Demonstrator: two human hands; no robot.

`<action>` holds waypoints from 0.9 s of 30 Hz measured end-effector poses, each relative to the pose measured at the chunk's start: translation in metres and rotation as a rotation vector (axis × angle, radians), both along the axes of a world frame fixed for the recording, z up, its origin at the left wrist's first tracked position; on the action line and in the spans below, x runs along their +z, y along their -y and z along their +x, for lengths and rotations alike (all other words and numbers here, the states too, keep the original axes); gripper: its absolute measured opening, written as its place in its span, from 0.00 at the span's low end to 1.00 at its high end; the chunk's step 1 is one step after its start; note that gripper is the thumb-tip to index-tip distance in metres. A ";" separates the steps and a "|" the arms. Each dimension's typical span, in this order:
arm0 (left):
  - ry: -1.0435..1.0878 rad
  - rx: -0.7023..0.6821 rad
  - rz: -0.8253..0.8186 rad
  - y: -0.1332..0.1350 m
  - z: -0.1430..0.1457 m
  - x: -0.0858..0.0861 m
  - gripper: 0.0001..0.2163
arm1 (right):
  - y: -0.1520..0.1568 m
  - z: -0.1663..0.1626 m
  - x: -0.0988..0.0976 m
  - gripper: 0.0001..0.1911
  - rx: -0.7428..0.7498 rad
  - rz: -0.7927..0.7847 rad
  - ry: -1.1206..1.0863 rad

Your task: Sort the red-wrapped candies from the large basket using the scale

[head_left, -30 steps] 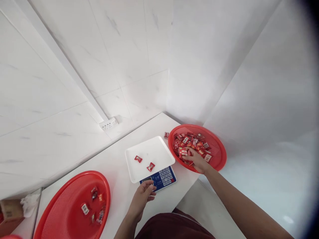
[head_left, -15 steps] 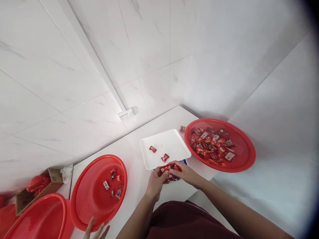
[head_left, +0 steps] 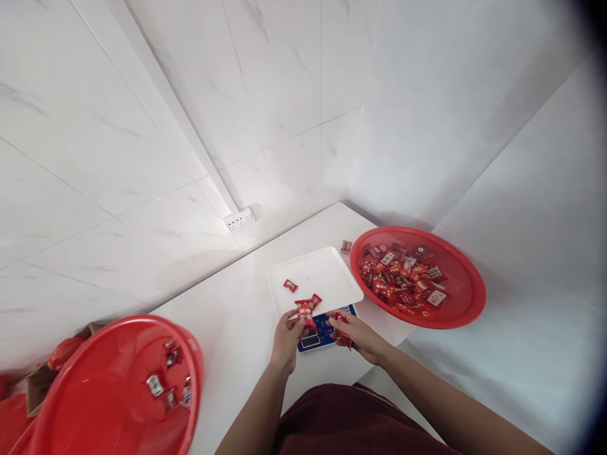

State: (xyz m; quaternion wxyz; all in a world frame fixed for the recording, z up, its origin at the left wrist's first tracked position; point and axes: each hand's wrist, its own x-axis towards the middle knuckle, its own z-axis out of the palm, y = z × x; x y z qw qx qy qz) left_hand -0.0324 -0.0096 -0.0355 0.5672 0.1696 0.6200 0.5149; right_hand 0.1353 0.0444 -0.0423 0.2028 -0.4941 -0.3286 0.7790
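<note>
Between the thumb and fingers of my left hand is a red wrapped candy, held over the near edge of a white weighing tray. My right hand is closed around several red candy packets, partly hidden by the fingers. Beneath my hands shows the blue panel of a digital scale. Two small red candies lie on the tray, one candy toward the left and another candy just behind the held one.
A red basket heaped with candies stands to the right, with one loose candy beside it. At lower left a red basket holds a few candies. A cardboard box and a wall socket are farther off.
My hands have moved apart, the left now showing one candy. The left basket has shifted left and tilted; another person's fingers at its rim are gone from view.
</note>
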 end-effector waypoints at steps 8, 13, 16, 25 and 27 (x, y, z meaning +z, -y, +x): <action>-0.231 -0.323 -0.149 0.010 0.007 0.009 0.21 | 0.000 0.003 0.004 0.21 -0.125 -0.044 -0.186; -0.128 -0.487 -0.016 0.019 0.037 0.012 0.22 | 0.014 -0.009 0.009 0.16 -0.027 0.168 -0.073; -0.258 -0.418 0.022 0.017 0.039 0.012 0.17 | 0.022 -0.014 0.015 0.15 0.024 0.295 0.008; -0.134 -0.421 -0.006 0.015 0.024 0.020 0.17 | 0.002 0.003 0.020 0.07 0.229 0.544 0.148; -0.112 -0.453 0.005 0.014 0.027 0.021 0.15 | 0.001 0.005 0.018 0.06 0.234 0.649 0.243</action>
